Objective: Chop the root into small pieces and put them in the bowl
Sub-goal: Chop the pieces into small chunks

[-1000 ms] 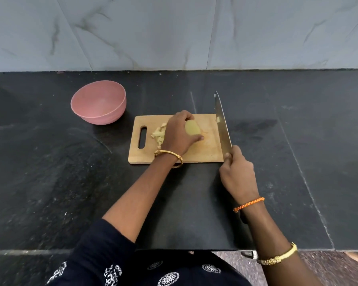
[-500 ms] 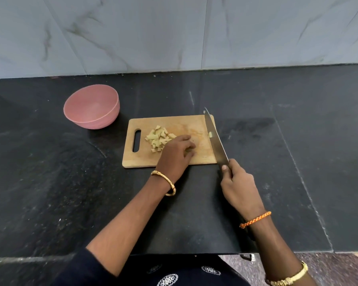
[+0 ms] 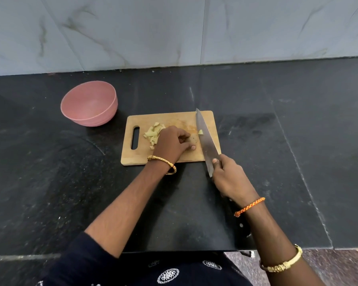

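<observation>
Root: brownish stub of root on the wooden cutting board, pinched by left hand.
Knife: long steel blade just right of stub, gripped by right hand.
Axis: blade runs near-to-far, crossing the stub's right end.
Pieces: pale cut chunks left of hand; empty pink bowl farther left.

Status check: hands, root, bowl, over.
Left hand pinning brown root piece on wooden cutting board. Right hand gripping steel knife, blade beside root. Pink bowl empty; nothing blocking.

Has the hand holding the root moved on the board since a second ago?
Yes. The left hand has come down with the root onto the board, nearer its front edge.
</observation>
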Motion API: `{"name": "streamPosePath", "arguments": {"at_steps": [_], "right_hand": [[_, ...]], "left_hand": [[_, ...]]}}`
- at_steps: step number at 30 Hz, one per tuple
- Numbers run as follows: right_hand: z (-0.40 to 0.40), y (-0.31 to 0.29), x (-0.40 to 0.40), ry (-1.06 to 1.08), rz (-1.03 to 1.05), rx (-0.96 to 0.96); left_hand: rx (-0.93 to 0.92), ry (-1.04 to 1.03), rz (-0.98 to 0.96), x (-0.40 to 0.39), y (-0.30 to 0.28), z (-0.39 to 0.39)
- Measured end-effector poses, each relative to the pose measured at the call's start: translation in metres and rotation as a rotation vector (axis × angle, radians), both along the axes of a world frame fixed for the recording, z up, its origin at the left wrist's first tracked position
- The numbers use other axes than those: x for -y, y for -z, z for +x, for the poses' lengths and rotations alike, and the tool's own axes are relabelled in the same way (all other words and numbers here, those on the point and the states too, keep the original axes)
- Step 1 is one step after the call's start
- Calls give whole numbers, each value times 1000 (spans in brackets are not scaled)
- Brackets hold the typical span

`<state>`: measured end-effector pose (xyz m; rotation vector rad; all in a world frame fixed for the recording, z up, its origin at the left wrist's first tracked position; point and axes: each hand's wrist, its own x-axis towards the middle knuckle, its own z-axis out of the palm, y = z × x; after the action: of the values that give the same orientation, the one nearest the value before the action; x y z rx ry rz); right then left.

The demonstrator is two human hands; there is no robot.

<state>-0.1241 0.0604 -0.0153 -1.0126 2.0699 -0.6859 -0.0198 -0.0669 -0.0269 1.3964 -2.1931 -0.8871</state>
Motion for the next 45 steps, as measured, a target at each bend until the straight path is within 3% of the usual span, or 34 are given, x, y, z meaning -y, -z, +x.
{"name": "streamPosePath", "arguments": {"at_steps": [23, 33, 39, 45], "right_hand": [[-9, -19, 7, -119, 150, -39], [-15, -13, 0, -42, 123, 6], [-16, -5, -5, 26, 112, 61], [-12, -1, -8, 58, 34, 12]], "left_hand": [[-87, -19, 56, -1, 2, -2], [116, 140, -44, 12, -5, -2], [87, 89, -109, 1, 3, -10], [46, 197, -2, 7, 0, -2]]}}
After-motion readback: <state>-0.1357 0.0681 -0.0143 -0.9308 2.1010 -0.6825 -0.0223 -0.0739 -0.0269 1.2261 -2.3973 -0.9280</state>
